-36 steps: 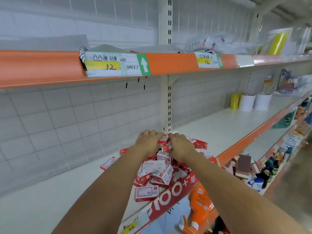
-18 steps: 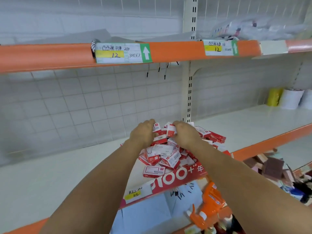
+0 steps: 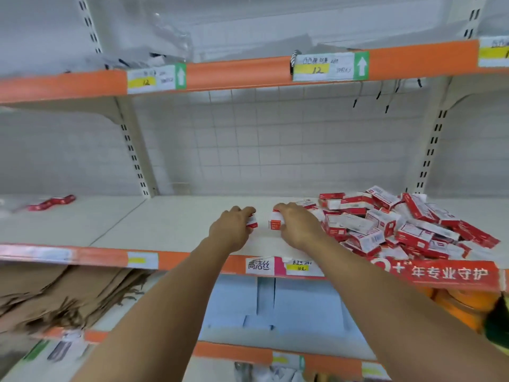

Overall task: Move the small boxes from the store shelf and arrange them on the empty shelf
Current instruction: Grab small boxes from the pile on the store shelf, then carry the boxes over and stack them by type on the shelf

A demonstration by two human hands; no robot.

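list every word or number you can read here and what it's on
"12": yellow price tag on the upper shelf edge
"12": left price tag, same edge
"高洁丝": white label on the middle shelf edge
"年专业守护": red banner
Print on the small boxes is too blurred to read.

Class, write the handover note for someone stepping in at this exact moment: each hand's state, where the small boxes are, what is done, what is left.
Left hand: grips a small red-and-white box, low over the shelf board.
Right hand: grips another box, just left of the pile.
Pile of boxes: a loose heap on the right part of the same shelf.
Far left: a few red boxes lie on the next bay, blurred.
Done: two boxes taken up and brought over the bare stretch of shelf.
Left: set these two down neatly, then fetch and arrange the rest of the pile.
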